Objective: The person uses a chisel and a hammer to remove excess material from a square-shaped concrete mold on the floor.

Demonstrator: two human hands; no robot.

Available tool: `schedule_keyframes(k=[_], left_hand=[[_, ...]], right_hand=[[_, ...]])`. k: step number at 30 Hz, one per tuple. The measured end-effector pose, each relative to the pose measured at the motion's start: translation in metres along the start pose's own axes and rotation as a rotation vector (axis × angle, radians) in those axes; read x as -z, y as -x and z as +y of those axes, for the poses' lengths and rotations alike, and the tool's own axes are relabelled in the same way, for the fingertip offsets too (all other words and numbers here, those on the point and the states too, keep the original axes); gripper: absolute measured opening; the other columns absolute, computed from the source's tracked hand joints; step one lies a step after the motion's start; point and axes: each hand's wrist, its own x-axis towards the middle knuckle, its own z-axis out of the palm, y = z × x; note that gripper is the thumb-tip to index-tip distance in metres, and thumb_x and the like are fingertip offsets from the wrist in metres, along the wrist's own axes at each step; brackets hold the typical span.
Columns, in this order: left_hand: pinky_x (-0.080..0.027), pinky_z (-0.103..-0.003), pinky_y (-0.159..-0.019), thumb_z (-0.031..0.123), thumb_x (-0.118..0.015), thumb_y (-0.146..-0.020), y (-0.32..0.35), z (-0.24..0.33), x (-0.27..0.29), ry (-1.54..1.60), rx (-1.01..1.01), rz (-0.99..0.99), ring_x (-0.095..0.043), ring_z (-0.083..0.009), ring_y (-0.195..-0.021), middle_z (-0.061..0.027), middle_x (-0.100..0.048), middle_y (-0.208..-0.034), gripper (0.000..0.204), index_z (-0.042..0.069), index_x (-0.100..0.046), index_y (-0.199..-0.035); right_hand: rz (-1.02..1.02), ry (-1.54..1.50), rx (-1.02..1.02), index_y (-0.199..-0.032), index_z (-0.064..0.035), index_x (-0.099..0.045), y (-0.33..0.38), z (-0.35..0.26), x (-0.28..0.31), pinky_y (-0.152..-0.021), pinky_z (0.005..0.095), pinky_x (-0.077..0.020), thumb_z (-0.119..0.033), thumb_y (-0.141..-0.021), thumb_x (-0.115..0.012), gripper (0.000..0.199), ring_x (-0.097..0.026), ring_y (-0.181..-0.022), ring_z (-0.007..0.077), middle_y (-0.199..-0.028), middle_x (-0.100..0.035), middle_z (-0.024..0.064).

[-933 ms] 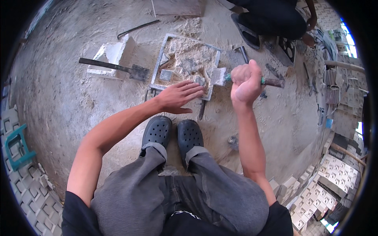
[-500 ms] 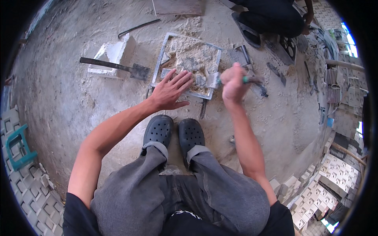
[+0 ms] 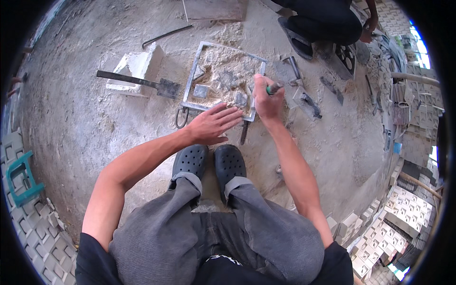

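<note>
A square metal frame (image 3: 191, 77) lies on the ground ahead of my feet. Crumbly, sand-coloured material (image 3: 223, 59) fills it, with small grey blocks (image 3: 201, 91) set in it. My left hand (image 3: 216, 124) is open at the frame's near edge, its fingers stretched flat and holding nothing. Closed round a short tool with a green and brown handle (image 3: 274, 88), my right hand (image 3: 267, 99) is at the frame's right side. The tool's head is hidden by the hand, so its kind cannot be made out.
A trowel-like tool (image 3: 167, 88) rests against a white block (image 3: 149, 61) at left. A hammer (image 3: 295, 69), another trowel (image 3: 306, 102) and a flat blade (image 3: 332, 89) lie at right. A crouching person (image 3: 327, 23) is at the far right. A bent rod (image 3: 166, 35) lies beyond.
My left hand has drawn back towards me, uncovering a grey block inside the frame. My right hand has moved left and turned the tool, whose flat pale head showed before.
</note>
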Motion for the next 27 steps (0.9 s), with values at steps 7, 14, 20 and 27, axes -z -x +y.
schedule_keyframes(k=[7, 14, 20, 27], left_hand=[[-0.013, -0.045, -0.121, 0.058, -0.064, -0.081, 0.007, -0.013, 0.019, -0.035, 0.29, 0.067, -0.023, -0.0275, -0.147, -0.0145, -0.028, -0.157, 0.095, 0.002, -0.03, -0.149], [-0.01, -0.051, -0.12, 0.069, -0.064, -0.075, -0.005, -0.027, 0.023, -0.063, 0.377, 0.102, -0.02, -0.0284, -0.148, -0.0151, -0.027, -0.157, 0.107, 0.002, -0.028, -0.15], [-0.01, -0.05, -0.12, 0.075, -0.062, -0.073, -0.004, -0.031, 0.02, -0.072, 0.425, 0.102, -0.019, -0.029, -0.148, -0.0159, -0.025, -0.157, 0.111, 0.003, -0.027, -0.15], [-0.011, -0.05, -0.12, 0.077, -0.06, -0.073, -0.008, -0.029, 0.021, -0.093, 0.415, 0.087, -0.019, -0.0289, -0.148, -0.0159, -0.025, -0.157, 0.112, 0.003, -0.027, -0.151]], right_hand=[[-0.393, -0.4, 0.024, -0.054, -0.0089, -0.03, 0.003, -0.05, 0.018, -0.043, 0.0297, -0.0216, -0.017, -0.096, -0.045, 0.045, -0.025, -0.044, 0.0086, -0.051, -0.033, -0.0003], [-0.424, -0.348, -0.119, -0.057, -0.0053, -0.042, 0.022, -0.013, 0.006, -0.046, 0.0275, -0.0254, -0.02, -0.093, -0.053, 0.04, -0.032, -0.049, 0.0067, -0.054, -0.039, -0.003], [-0.345, -0.49, -0.024, -0.059, -0.0107, -0.032, 0.007, -0.068, 0.015, -0.043, 0.0288, -0.0233, -0.02, -0.097, -0.045, 0.041, -0.025, -0.043, 0.0087, -0.051, -0.029, -0.0027], [-0.4, -0.279, 0.079, -0.057, -0.0079, -0.036, 0.023, -0.002, 0.016, -0.045, 0.0292, -0.025, -0.018, -0.095, -0.046, 0.041, -0.029, -0.046, 0.0086, -0.052, -0.034, -0.0007]])
